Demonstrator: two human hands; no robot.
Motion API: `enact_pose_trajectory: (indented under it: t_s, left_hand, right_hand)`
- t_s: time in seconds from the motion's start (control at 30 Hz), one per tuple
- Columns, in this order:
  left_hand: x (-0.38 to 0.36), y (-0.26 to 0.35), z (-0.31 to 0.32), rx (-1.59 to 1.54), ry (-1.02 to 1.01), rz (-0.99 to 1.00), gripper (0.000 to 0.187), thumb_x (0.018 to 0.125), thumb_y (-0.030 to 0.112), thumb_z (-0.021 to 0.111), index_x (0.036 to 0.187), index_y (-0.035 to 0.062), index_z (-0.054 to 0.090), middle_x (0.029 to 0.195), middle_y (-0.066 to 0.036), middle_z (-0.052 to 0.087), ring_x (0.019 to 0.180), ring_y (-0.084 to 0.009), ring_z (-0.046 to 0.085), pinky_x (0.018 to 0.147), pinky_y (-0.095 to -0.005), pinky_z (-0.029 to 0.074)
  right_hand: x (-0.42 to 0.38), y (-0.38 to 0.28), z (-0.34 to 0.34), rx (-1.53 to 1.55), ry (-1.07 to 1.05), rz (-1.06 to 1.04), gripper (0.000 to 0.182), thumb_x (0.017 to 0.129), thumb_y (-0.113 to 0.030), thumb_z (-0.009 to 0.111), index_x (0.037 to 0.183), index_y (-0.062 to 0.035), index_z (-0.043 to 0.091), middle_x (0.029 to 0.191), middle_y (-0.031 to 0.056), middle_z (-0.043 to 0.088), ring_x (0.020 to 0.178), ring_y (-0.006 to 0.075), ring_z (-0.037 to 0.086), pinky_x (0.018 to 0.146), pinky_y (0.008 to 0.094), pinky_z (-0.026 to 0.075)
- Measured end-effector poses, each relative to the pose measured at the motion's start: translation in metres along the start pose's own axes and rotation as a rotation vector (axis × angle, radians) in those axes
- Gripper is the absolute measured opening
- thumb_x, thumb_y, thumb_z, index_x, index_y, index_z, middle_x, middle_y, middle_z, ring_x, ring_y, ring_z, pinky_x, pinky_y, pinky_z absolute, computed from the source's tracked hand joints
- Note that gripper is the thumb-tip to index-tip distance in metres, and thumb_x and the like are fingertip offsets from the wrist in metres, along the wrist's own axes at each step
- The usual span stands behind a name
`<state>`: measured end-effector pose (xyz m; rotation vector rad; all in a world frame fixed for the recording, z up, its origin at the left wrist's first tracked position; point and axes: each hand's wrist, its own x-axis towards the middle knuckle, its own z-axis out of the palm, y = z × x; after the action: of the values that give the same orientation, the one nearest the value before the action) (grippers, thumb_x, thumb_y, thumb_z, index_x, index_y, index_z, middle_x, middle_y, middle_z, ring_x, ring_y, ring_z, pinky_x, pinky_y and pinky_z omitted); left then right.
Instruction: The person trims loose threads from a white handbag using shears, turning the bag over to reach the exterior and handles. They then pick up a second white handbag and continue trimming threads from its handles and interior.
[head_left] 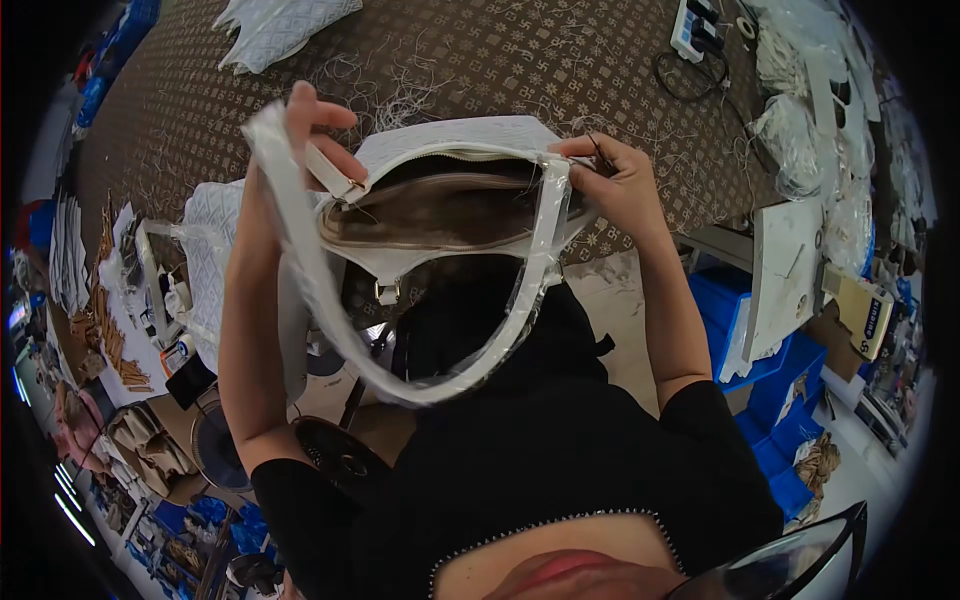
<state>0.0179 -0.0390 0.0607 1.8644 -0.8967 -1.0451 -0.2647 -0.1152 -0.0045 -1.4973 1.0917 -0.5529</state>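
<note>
Workshop for sewn bags; patterned work table (pixel 480 60) with loose thread ends (pixel 400 100) at 12 o'clock, plastic wrap (pixel 795 150) and power strip (pixel 690 32) at 1-2 o'clock, blue bins (pixel 775 400) at 4 o'clock, stacked cut pieces (pixel 140 440) at 8 o'clock

My only view looks from the wearer's head, forward and steeply down, with the open handbag (pixel 430 215) close below and the patterned worktop (pixel 480 60) beyond it.

Table (pixel 205 110) at 12 o'clock, threads (pixel 405 98) on it beyond bag (pixel 440 215). Power strip (pixel 688 32) on table, 1 o'clock. Bins (pixel 785 430) at 4, fan (pixel 218 445) at 8.
</note>
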Motion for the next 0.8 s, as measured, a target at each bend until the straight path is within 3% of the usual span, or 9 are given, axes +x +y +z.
enact_pose_trajectory:
  t_s: [0.03,0.17,0.2,0.27,0.43,0.5,0.6,0.63,0.8]
  left_hand:
    - [0.014,-0.004,-0.008,-0.108,-0.091,-0.082,0.059,0.088,0.053,0.039,0.102,-0.0024,0.054,0.062,-0.008,0.06,0.058,-0.0162,0.059,0.058,-0.0263,0.046]
    - [0.032,-0.022,-0.013,-0.495,-0.207,-0.356,0.059,0.088,0.054,0.039,0.109,0.0003,0.052,0.07,-0.007,0.063,0.058,-0.0164,0.062,0.052,-0.0268,0.049]
    - [0.05,-0.061,-0.012,-0.621,-0.186,-0.093,0.05,0.084,0.045,0.053,0.109,0.0021,0.048,0.084,-0.014,0.063,0.063,-0.0211,0.064,0.051,-0.0261,0.051]
    - [0.057,-0.052,-0.019,-0.721,-0.293,-0.366,0.049,0.083,0.039,0.058,0.112,0.0018,0.045,0.094,-0.016,0.061,0.066,-0.0225,0.064,0.053,-0.0269,0.052]
    - [0.062,-0.07,-0.012,-0.807,-0.184,-0.356,0.053,0.083,0.03,0.061,0.121,0.0006,0.039,0.098,-0.014,0.06,0.08,-0.0204,0.062,0.063,-0.0265,0.051]
    - [0.042,-0.065,-0.004,-0.501,0.251,0.095,0.041,0.085,0.023,0.058,0.115,-0.0016,0.046,0.096,-0.012,0.061,0.084,-0.0177,0.06,0.069,-0.0264,0.05]
    - [0.006,-0.065,-0.024,-0.353,0.317,0.298,0.028,0.086,0.018,0.055,0.104,-0.0037,0.054,0.091,-0.011,0.062,0.086,-0.0158,0.059,0.073,-0.0276,0.049]
    - [-0.009,-0.067,-0.03,-0.357,0.272,0.311,0.019,0.086,0.015,0.054,0.091,-0.0017,0.061,0.088,-0.009,0.063,0.087,-0.0144,0.058,0.073,-0.0267,0.047]
    - [-0.064,-0.069,-0.032,0.047,0.089,0.231,0.01,0.081,0.009,0.059,0.084,-0.0004,0.062,0.086,-0.007,0.063,0.083,-0.0155,0.058,0.073,-0.027,0.044]
  right_hand:
    - [0.001,-0.001,0.001,0.021,0.009,0.014,0.018,0.075,-0.005,0.064,0.092,-0.0018,0.064,0.079,0.0005,0.063,0.073,0.0049,0.056,0.066,0.0204,0.046]
    - [0.005,-0.004,0.0,0.036,0.024,0.047,0.019,0.073,-0.007,0.069,0.091,-0.0018,0.064,0.079,0.0005,0.063,0.073,0.0047,0.057,0.067,0.0201,0.047]
    - [0.004,-0.003,0.0,0.036,0.027,0.055,0.019,0.073,-0.007,0.069,0.091,-0.0018,0.064,0.079,0.0005,0.063,0.073,0.0047,0.057,0.067,0.0201,0.047]
    - [0.004,-0.001,-0.001,-0.019,0.02,-0.004,0.019,0.073,-0.008,0.07,0.09,-0.0018,0.064,0.078,-0.0004,0.062,0.073,0.0043,0.055,0.068,0.0201,0.046]
    - [0.005,-0.006,0.0,-0.01,0.046,0.042,0.02,0.072,-0.008,0.071,0.09,-0.0021,0.064,0.078,-0.0009,0.062,0.073,0.0038,0.054,0.067,0.0192,0.044]
    - [0.006,-0.006,0.0,-0.009,0.048,0.072,0.02,0.072,-0.008,0.071,0.09,-0.0027,0.064,0.078,-0.0004,0.062,0.073,0.0039,0.055,0.065,0.0191,0.044]
    - [0.007,-0.009,0.0,-0.025,0.063,0.124,0.02,0.071,-0.008,0.071,0.089,-0.0035,0.064,0.078,-0.0007,0.062,0.072,0.0036,0.054,0.064,0.019,0.044]
    - [0.007,-0.009,0.0,-0.021,0.054,0.158,0.018,0.072,-0.006,0.069,0.089,-0.0032,0.064,0.078,-0.0018,0.061,0.071,0.0032,0.053,0.063,0.0186,0.043]
    - [0.006,-0.011,0.001,0.068,0.036,0.064,0.016,0.073,-0.001,0.066,0.088,-0.0003,0.062,0.077,-0.0028,0.059,0.067,0.0023,0.05,0.059,0.0172,0.04]
